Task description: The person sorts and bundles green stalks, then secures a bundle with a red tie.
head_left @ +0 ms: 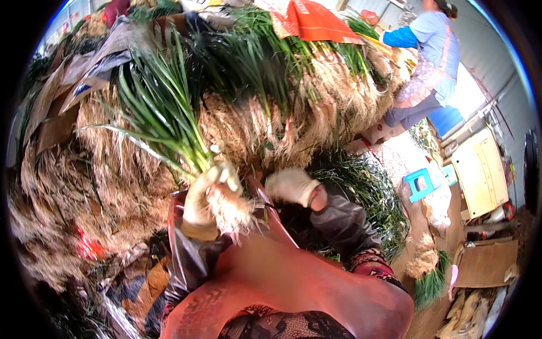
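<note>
My left hand [202, 200], in a pale glove, is closed round a bunch of green onions [179, 116]. Their long green leaves fan up and to the left, while the pale tangled roots hang out below the fingers. To its right, my gloved right hand [291, 186] is held a little apart from the bunch, with a dark sleeve behind it. Motion blurs its fingers, so whether they hold anything is not visible. Just beyond both hands rises a large heap of green onions [333, 90], roots toward me and leaves pointing away.
Loose green leaves [367, 192] cover the ground to my right. Farther right stand a blue stool [420, 185], a cream-coloured panel [481, 172] and a cardboard box [486, 263]. An orange sack [310, 22] lies on the heap. Another person [432, 62] stands at its far right end.
</note>
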A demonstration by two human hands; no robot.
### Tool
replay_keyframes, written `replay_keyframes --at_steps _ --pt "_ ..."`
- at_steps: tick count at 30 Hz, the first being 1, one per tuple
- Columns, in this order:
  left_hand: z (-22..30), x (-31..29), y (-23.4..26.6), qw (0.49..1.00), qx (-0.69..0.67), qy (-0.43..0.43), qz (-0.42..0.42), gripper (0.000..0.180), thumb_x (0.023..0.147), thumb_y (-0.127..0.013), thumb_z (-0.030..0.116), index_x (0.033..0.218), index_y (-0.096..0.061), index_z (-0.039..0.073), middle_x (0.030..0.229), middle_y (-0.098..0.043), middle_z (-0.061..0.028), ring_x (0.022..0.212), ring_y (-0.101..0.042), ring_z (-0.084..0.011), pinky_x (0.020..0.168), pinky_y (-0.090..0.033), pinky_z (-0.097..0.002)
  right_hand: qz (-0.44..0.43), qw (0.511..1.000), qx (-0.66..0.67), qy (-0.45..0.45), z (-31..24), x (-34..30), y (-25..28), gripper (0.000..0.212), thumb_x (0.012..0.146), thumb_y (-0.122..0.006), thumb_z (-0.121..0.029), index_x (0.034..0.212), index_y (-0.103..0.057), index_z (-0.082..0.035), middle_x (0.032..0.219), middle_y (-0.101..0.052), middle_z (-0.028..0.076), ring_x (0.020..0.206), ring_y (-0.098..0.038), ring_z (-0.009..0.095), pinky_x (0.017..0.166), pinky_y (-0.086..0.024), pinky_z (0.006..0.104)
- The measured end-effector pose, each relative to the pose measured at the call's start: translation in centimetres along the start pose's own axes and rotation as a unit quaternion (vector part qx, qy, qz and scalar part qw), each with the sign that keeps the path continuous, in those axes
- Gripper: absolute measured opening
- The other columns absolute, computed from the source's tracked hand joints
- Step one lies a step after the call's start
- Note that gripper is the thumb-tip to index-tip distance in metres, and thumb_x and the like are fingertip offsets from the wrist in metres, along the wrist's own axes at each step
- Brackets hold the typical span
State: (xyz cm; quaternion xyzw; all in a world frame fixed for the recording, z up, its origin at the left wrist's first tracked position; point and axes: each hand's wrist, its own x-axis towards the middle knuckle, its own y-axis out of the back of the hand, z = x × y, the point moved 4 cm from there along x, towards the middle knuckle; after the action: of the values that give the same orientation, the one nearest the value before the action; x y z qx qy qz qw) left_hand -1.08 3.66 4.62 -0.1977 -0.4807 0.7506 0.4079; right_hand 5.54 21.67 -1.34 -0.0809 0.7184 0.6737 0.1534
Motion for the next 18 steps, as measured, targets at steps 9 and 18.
replay_keyframes --at_steps 9,18 --pt "-2.1 1.3 2.7 0.993 0.060 0.035 0.097 0.031 0.085 -0.060 0.016 0.112 -0.055 0.002 0.095 -0.061 -0.0073 0.088 -0.059 -0.0189 0.078 -0.052 -0.0339 0.287 0.900 0.286 -0.159 3.9 4.8 9.0 0.018 0.085 -0.065 -0.021 0.092 -0.068 -0.005 0.071 -0.066 0.001 0.059 -0.057 0.008 0.052 -0.042 0.0257" --pt "-2.7 1.1 4.6 0.996 -0.041 0.075 0.027 0.024 0.086 -0.060 0.015 0.106 -0.059 0.002 0.099 -0.063 -0.0134 0.086 -0.063 -0.0240 0.079 -0.052 -0.0377 -0.077 0.461 0.873 0.141 -4.9 3.2 5.3 0.030 0.091 -0.059 -0.021 0.113 -0.060 -0.001 0.085 -0.063 0.002 0.062 -0.053 0.007 0.056 -0.048 0.0241"
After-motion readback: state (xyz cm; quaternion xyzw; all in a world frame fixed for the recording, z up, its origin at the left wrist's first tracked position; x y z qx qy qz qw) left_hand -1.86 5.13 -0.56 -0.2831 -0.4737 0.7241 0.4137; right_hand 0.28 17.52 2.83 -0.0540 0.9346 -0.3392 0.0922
